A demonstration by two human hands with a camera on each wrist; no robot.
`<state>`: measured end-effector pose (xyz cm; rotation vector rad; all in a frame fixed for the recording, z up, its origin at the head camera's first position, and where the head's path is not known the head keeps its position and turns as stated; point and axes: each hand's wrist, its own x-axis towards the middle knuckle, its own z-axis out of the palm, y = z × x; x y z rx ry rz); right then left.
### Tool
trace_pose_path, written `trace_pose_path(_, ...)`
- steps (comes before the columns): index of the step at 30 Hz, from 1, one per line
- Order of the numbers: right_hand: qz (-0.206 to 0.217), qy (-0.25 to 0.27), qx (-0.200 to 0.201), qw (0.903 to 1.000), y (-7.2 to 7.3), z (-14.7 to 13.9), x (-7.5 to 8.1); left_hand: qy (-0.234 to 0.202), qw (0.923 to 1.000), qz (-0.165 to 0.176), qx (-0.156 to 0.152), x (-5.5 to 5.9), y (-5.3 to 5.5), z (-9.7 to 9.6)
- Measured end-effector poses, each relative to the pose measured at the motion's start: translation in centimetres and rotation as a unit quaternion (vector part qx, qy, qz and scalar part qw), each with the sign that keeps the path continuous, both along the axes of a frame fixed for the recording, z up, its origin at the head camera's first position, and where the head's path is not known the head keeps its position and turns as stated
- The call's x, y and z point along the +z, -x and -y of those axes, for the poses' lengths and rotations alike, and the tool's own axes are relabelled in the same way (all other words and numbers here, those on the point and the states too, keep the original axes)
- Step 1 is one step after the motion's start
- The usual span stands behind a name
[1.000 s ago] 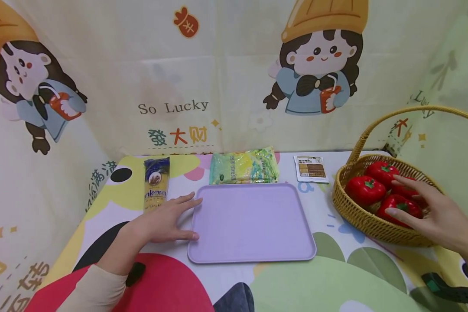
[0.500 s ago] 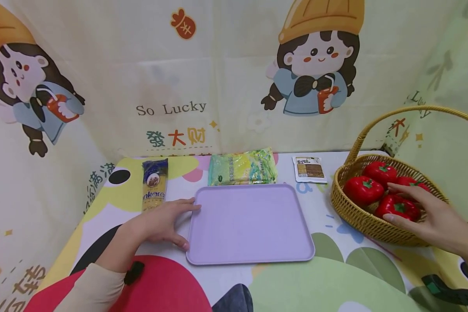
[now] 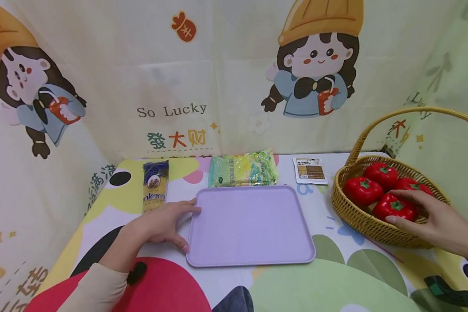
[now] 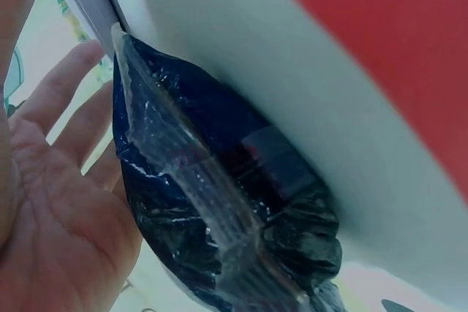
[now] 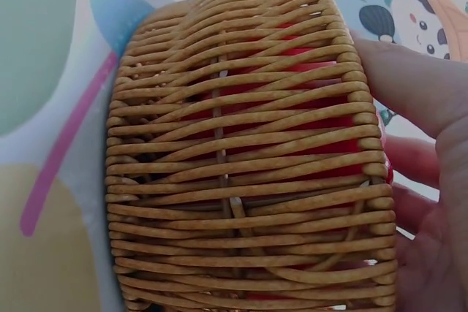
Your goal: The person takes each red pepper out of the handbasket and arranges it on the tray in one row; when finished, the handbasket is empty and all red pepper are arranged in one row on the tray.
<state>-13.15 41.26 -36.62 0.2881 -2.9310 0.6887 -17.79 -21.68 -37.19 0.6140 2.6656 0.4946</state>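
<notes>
My left hand (image 3: 161, 223) rests at the left edge of a lilac tray (image 3: 253, 225), thumb and index finger spread along its rim. Just behind that hand lies a pasta packet (image 3: 154, 184), and its dark blue wrapper (image 4: 197, 173) fills the middle of the left wrist view beside the palm. On the right, a wicker basket (image 3: 359, 219) holds several glossy red peppers with green stems. My right hand (image 3: 437, 221) reaches over its rim, thumb in front of and fingers behind the nearest red pepper (image 3: 394, 209). In the right wrist view the basket wall (image 5: 248, 144) hides most of the grip.
Behind the tray lie a green-yellow packet (image 3: 243, 169) and a small white-brown sachet (image 3: 310, 170). The basket's tall handle (image 3: 417, 109) arches above the peppers. A printed cloth (image 3: 238, 86) hangs along the table's back edge.
My right hand has lowered and closed in on the nearest pepper, which has shifted slightly left. The left thumb has drawn back to the tray's outer edge.
</notes>
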Motion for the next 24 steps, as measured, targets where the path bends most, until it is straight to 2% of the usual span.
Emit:
trace_pose_path(6, 0.0, -0.004, 0.007, 1.0, 0.1, -0.2, 0.1, -0.009, 0.9999, 0.005, 0.004, 0.0, 0.1, 0.0)
trace_pose_path(14, -0.043, -0.02, 0.014, 0.9988, 0.6, 0.3, 0.7, -0.016, 0.9998, 0.004, 0.013, -0.1, -0.1, 0.1)
trace_pose_path(20, -0.12, -0.024, 0.011, 0.9924, 0.2, 0.5, 1.6, -0.013, 0.9999, -0.008, 0.002, -0.4, 0.1, 0.0)
trace_pose_path(24, -0.16, 0.009, 0.017, 0.9869, -0.1, 1.1, 2.0, -0.009, 0.9999, -0.006, 0.0, -0.5, 0.2, -0.1)
